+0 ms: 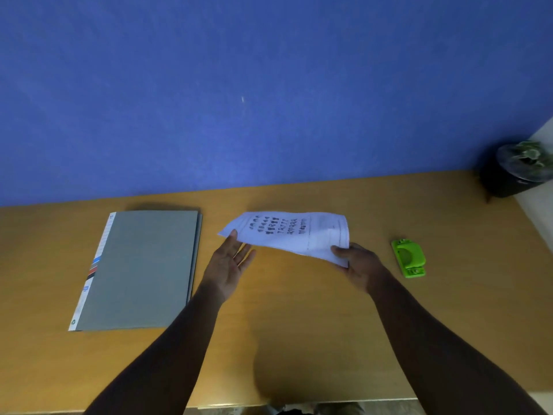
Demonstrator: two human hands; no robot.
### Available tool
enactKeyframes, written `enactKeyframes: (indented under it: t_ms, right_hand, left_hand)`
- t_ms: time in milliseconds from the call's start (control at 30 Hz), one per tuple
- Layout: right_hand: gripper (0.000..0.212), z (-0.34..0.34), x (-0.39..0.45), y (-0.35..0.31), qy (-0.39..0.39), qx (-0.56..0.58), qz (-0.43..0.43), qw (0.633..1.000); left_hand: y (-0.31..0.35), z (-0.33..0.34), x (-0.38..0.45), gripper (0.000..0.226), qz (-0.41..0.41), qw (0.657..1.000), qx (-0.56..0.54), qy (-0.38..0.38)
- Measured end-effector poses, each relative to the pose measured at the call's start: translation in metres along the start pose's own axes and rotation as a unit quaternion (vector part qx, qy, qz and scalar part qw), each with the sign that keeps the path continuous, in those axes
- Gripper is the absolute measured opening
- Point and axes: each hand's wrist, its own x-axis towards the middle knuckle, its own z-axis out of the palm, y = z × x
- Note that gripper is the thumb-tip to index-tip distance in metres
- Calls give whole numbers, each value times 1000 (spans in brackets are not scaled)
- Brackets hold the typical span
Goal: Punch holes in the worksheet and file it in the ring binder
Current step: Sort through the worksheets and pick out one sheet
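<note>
Left hand [230, 260]: fingers straight, touching worksheet's left corner
Right hand [359, 265]: pinches worksheet [299, 235], frame centre, lifted above desk [299, 324]
Binder [140, 268]: closed, left
Hole punch [409, 258]: right

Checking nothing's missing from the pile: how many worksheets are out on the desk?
1. The worksheet is lifted above the desk, between the binder and green punch. Others could be inside the closed binder.

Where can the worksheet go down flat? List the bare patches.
Bare wooden desk lies between the grey ring binder and the green hole punch, beneath the held white worksheet. More bare wood runs nearer the front edge. The dark plant pot crowds the far right corner.
</note>
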Motion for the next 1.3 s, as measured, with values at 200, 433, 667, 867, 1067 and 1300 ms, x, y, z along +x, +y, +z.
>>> enactKeyframes:
  t_ms: [200,433,667,867,1067,1300]
  right_hand:
    - [38,33,-22,15,-111,-73,56,990]
    - [49,61,-32,25,-142,-133,69,979]
    - [49,53,-26,20,-96,-54,30,993]
    - [51,26,-13,-2,-39,-28,-9,999]
    - [48,15,-20,-26,-103,-199,-26,974]
    - [44,27,-26,-33,-98,-192,-90,972]
  left_hand:
    - [-27,21,3,41,3,997,78,4]
    - [-52,49,7,32,45,988,37,144]
    - [-43,45,8,32,87,982,104,133]
    - [-23,22,4,36,82,977,191,49]
    - [-3,17,-1,31,115,951,288,-2]
    - [10,19,-2,29,130,906,393,-87]
